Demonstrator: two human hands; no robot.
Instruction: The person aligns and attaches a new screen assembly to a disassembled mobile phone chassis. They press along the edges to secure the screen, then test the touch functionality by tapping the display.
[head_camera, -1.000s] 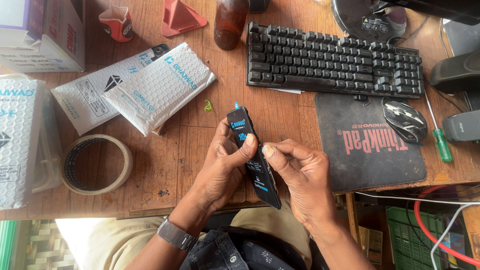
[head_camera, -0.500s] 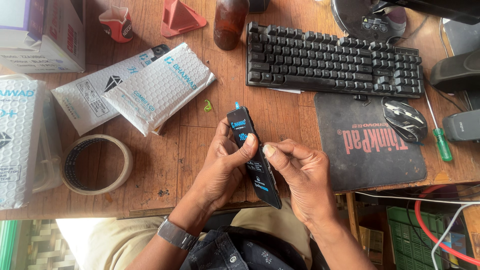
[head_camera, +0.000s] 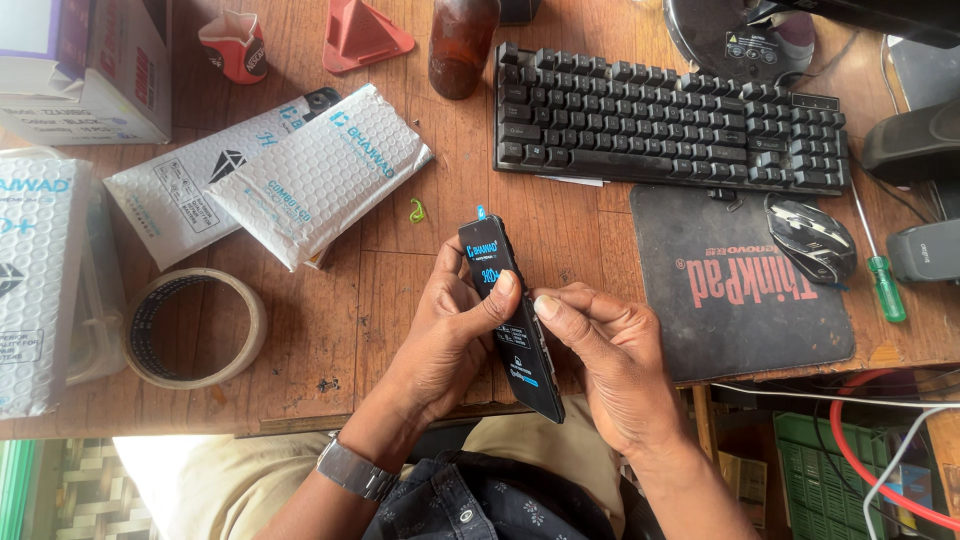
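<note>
Both hands on the slim black phone screen (head_camera: 510, 318), held just above the counter's (head_camera: 400, 300) near edge. Left hand (head_camera: 445, 335) clamps it, right hand (head_camera: 600, 350) fingers pinch its side; blue-tabbed protective film not yet peeled.

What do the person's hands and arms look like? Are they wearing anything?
Both are bare: no gloves, no sleeves over the forearms. The left hand has a silver metal wristwatch with a link band on its wrist. The right hand wears nothing on its wrist, and no rings show on either. Fingernails are short.
</note>
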